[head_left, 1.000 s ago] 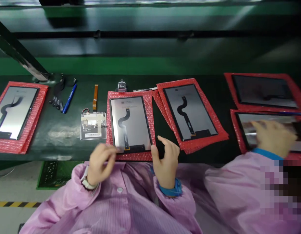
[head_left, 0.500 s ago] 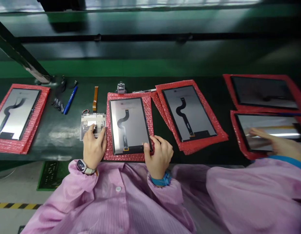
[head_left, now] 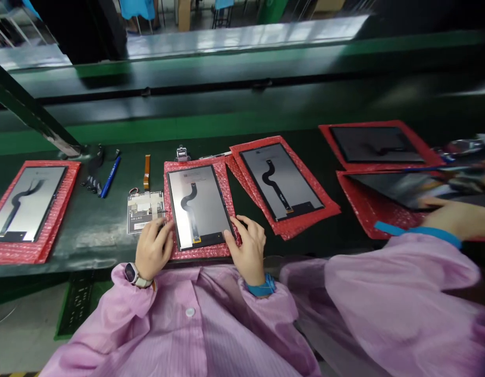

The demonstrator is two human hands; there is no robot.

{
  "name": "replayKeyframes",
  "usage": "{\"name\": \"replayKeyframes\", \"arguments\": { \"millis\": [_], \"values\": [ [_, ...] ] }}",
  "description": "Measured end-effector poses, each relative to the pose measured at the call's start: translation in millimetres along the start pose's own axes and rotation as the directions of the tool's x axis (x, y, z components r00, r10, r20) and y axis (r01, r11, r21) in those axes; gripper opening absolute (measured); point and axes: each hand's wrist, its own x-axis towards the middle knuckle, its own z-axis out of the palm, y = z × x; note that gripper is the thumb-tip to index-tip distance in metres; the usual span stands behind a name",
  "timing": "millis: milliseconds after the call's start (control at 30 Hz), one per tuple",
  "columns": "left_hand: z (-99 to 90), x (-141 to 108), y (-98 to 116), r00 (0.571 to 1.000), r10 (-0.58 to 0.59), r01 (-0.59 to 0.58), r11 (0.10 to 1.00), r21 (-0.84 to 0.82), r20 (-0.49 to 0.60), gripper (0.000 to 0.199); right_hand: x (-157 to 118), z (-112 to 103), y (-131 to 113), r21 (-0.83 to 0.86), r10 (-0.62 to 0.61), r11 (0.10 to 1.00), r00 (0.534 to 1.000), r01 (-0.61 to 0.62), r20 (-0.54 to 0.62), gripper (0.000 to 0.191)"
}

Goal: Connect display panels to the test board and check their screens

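Observation:
My left hand (head_left: 153,248) has its fingers against the lower left edge of a black-framed display panel (head_left: 198,207), just beside a small circuit board (head_left: 145,212). My right hand (head_left: 248,246) grips the panel's lower right corner. The panel lies on a red bubble-wrap mat (head_left: 225,196), with a black S-shaped flex cable on its silver back. An orange flex cable (head_left: 147,172) lies beyond the circuit board. A blue pen (head_left: 110,177) rests further left.
More panels on red bubble mats lie to the left (head_left: 26,201) and right (head_left: 279,180). A co-worker's hand (head_left: 458,218) in a pink sleeve works over a mat at far right. A tally counter (head_left: 181,154) stands at the bench's back edge, beneath a green rail.
My left hand has moved off the circuit board to the panel's lower left edge. The whole view has tilted upward, and the co-worker's hand has shifted on its panel.

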Motion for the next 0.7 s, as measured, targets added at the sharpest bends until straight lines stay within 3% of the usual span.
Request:
{"name": "replayKeyframes", "arguments": {
  "millis": [100, 167, 267, 400, 533, 600, 700],
  "values": [
    [-11.3, 5.0, 3.5, 0.998, 0.019, -0.011, 0.99, -0.14, 0.057, 0.022, 1.2, 0.5, 3.5, 0.033, 0.024, 0.999, 0.999, -0.025, 0.037, 0.043],
    [-20.2, 17.4, -2.9, 0.996, -0.065, 0.077, 0.978, -0.195, 0.066, 0.02, 2.0, 0.6, 5.6, 0.05, 0.03, 0.998, 0.997, -0.034, 0.07, 0.045],
    [-26.5, 52.3, -30.5, 0.97, -0.238, 0.243, 0.958, -0.153, 0.051, 0.02, 2.5, -0.5, 9.1, 0.067, 0.019, 0.997, 0.991, -0.028, 0.13, 0.051],
    [-9.8, 104.1, -78.5, 0.906, -0.409, 0.407, 0.913, 0.039, 0.114, 0.025, 3.1, -7.2, 13.3, 0.069, 0.003, 0.997, 0.978, -0.018, 0.206, 0.054],
    [15.2, 121.1, -101.1, 0.853, -0.483, 0.457, 0.874, 0.166, 0.195, 0.039, 16.2, -23.6, 0.6, 0.012, -0.045, 0.999, 0.96, 0.044, 0.277, 0.059],
    [22.7, 117.6, -105.0, 0.833, -0.508, 0.486, 0.861, 0.148, 0.218, 0.036, 33.3, -31.2, -16.6, -0.017, -0.135, 0.989, 0.931, 0.149, 0.34, 0.062],
    [28.5, 110.2, -111.6, 0.826, -0.515, 0.548, 0.829, -0.111, 0.227, 0.045, 70.5, -29.7, -49.0, -0.032, -0.28, 0.938, 0.81, 0.345, 0.515, 0.066]
  ]
}}
